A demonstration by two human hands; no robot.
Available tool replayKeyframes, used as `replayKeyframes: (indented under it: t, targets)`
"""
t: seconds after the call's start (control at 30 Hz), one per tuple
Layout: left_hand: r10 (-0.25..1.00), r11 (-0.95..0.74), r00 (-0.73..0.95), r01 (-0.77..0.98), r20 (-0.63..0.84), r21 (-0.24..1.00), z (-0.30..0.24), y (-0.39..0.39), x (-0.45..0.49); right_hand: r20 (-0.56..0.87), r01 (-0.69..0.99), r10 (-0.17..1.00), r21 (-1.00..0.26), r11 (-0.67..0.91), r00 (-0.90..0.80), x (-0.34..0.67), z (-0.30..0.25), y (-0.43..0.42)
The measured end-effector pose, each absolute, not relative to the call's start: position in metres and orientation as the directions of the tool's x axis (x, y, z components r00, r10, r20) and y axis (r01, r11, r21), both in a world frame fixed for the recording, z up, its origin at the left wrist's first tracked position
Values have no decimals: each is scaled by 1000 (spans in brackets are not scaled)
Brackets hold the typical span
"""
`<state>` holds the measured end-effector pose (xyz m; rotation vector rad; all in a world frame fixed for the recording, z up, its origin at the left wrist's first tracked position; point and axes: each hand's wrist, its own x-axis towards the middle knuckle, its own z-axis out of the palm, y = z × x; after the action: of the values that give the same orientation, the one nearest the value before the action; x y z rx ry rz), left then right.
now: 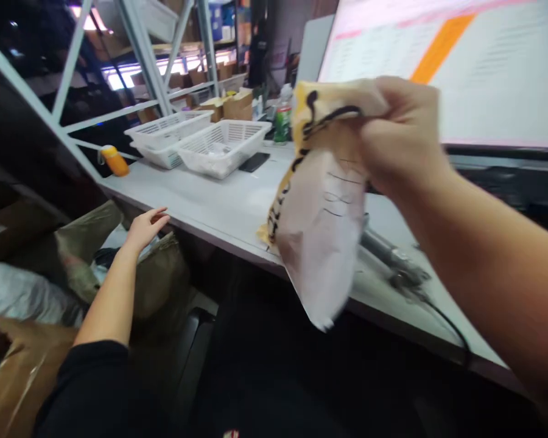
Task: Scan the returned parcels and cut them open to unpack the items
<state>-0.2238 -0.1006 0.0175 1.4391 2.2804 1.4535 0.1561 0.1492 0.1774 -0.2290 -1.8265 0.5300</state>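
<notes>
My right hand is closed around the top of a yellow and white mailing bag with black marks printed on it. The bag hangs down in front of the desk edge, slightly blurred. To the left, my left hand is held out with fingers stretched and nothing in it. Below that hand stands an open woven sack with pale and dark contents. A grey handheld scanner with a cable lies on the desk, partly behind the bag.
White plastic baskets stand on the desk, near an orange bottle and a dark flat object. A lit monitor rises at the right. A green-labelled bottle is behind the bag. Cardboard lies at lower left.
</notes>
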Motion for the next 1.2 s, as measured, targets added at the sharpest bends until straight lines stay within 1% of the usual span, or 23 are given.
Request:
replayKeyframes:
  t: [0.07, 0.13, 0.17, 0.2, 0.27, 0.3, 0.37, 0.4, 0.47, 0.53, 0.63, 0.7, 0.77, 0.8, 0.83, 0.87, 0.9, 0.97, 1.0, 1.03, 1.1, 1.13, 1.2]
  targets:
    - [806, -43, -405, 688, 432, 725, 35, -64, -190, 884, -134, 367, -417, 899, -291, 147, 203, 149]
    - [804, -255, -273, 645, 528, 721, 53, -30, -150, 927, -177, 258, -312, 933, -273, 145, 224, 143]
    - [791, -345, -257, 562, 555, 752, 60, -15, -131, 945, -186, 177, -233, 954, -274, 147, 228, 137]
    - [791, -416, -274, 415, 547, 809, 65, -2, -114, 954, -183, 84, -141, 973, -287, 150, 227, 130]
    - [846, -443, -325, 16, 424, 896, 69, 19, -88, 917, -130, -97, 50, 990, -387, 162, 205, 111]
    - [880, -413, -332, -180, 341, 893, 67, 27, -79, 856, -97, -169, 139, 986, -488, 169, 185, 101]
    - [925, -326, -331, -450, 184, 831, 56, 36, -71, 648, -56, -206, 244, 968, -733, 185, 132, 82]
    - [930, -296, -348, -521, 117, 801, 48, 38, -69, 496, -42, -167, 253, 967, -852, 193, 104, 74]
    - [903, -273, -430, -567, 4, 777, 31, 39, -68, 295, 33, -20, 173, 984, -955, 208, 54, 61]
    - [844, -262, -530, -530, -74, 807, 17, 38, -67, 221, 104, 98, 16, 994, -970, 220, 22, 54]
    - [781, -229, -611, -468, -126, 853, 6, 35, -67, 351, 214, 328, -327, 921, -877, 232, 6, 55]
    - [759, -225, -637, -451, -135, 864, 5, 34, -70, 422, 243, 547, -585, 773, -723, 240, 8, 58]
    - [706, -271, -698, -419, -117, 866, 4, 33, -76, 353, 238, 707, -771, 591, -613, 251, 13, 61]
    - [668, -308, -738, -394, -99, 866, 3, 33, -79, 291, 250, 747, -818, 519, -598, 257, 16, 62]
    - [631, -347, -773, -360, -69, 866, 2, 32, -81, 246, 278, 763, -829, 485, -597, 264, 19, 63]
    - [601, -385, -799, -315, -24, 867, -1, 31, -82, 242, 317, 766, -805, 501, -596, 271, 23, 63]
    - [582, -417, -813, -260, 36, 871, -4, 30, -83, 286, 364, 763, -747, 557, -580, 277, 28, 65]
    - [577, -441, -795, -110, 187, 891, -14, 27, -79, 444, 500, 738, -546, 672, -508, 287, 38, 72]
    - [581, -426, -771, -16, 260, 905, -19, 25, -76, 498, 577, 724, -444, 685, -476, 290, 43, 79]
    - [584, -386, -744, 95, 323, 917, -24, 21, -72, 507, 644, 727, -372, 669, -463, 292, 48, 89]
    - [569, -249, -695, 363, 439, 898, -32, 13, -65, 369, 738, 801, -332, 588, -472, 292, 53, 112]
    - [550, -169, -666, 502, 504, 848, -35, 9, -63, 248, 764, 842, -354, 540, -480, 291, 54, 124]
    - [487, -24, -583, 736, 651, 677, -38, -1, -59, -14, 774, 866, -456, 439, -500, 288, 55, 145]
